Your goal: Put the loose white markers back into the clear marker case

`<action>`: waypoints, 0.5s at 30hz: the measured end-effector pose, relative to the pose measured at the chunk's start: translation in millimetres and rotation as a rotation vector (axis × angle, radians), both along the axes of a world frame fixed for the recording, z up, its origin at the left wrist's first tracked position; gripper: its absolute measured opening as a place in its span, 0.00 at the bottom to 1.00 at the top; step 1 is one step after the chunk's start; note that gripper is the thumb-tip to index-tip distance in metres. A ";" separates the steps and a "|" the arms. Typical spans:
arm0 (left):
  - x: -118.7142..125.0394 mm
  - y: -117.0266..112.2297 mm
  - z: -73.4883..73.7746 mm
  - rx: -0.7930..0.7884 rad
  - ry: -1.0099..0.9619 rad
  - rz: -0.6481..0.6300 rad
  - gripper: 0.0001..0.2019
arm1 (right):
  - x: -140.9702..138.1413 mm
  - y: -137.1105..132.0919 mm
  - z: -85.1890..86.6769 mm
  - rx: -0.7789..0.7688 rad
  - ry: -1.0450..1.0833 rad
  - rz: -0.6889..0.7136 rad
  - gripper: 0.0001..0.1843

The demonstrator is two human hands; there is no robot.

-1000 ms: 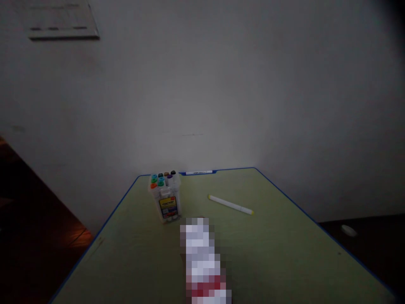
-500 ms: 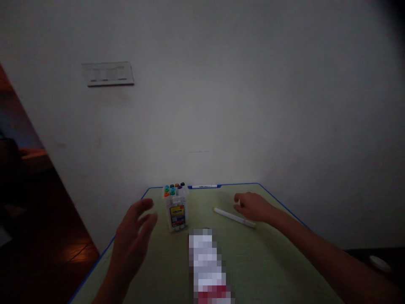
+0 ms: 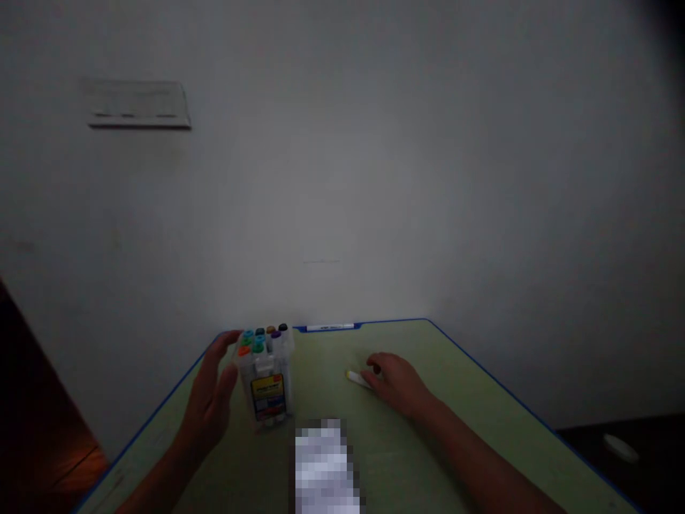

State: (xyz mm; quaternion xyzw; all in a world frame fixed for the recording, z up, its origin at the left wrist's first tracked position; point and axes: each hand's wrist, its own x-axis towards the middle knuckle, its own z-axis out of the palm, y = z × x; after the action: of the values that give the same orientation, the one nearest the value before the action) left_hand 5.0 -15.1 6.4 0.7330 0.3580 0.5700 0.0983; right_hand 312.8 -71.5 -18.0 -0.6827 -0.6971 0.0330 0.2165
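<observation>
My left hand (image 3: 207, 392) is at the left side of a clear plastic case of markers (image 3: 270, 382). Its thumb and fingers are apart, the fingertips at the case's upper left edge; whether they touch it I cannot tell. Coloured caps in orange, green, blue, purple, brown and black show at the case's top. Over on the right, my right hand (image 3: 399, 384) is low above a white marker (image 3: 357, 380) with a yellow-green end, which lies on the table. Thumb and index finger are curved with a gap between them. The hand hides most of that marker.
The light green table (image 3: 321, 371) has a blue rim and stands against a grey wall (image 3: 342, 178). A whiteboard pen (image 3: 330, 328) lies along its far edge. A pixelated pale object (image 3: 324, 467) is at the near middle. A switch panel (image 3: 138, 105) is on the wall.
My left hand has come up beside the marker case. My right hand has moved down over the white marker and now covers most of it. The whole view has shifted.
</observation>
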 end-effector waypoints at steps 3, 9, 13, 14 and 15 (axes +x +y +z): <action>0.7 1.2 0.2 -0.005 0.008 0.014 0.22 | -1.0 3.8 -3.8 -0.045 -0.013 0.016 0.18; 7.1 -4.1 8.7 -0.005 0.007 0.011 0.21 | 0.9 7.3 -13.1 -0.107 -0.025 0.025 0.14; 9.0 -5.0 18.1 0.018 -0.021 0.043 0.23 | -1.6 6.9 -10.4 -0.135 -0.060 0.011 0.13; 10.3 -3.8 23.0 0.019 -0.042 0.059 0.23 | -3.6 7.8 -8.3 -0.151 -0.075 0.004 0.13; 11.8 -2.1 28.6 0.021 -0.060 0.072 0.23 | -6.2 9.2 -5.7 -0.172 -0.088 -0.007 0.12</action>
State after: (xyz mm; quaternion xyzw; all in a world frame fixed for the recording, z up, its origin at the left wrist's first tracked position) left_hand 16.8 -17.3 35.0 0.7032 0.3750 0.5987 0.0804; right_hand 306.6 -62.2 -23.7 -0.7019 -0.6982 0.0619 0.1264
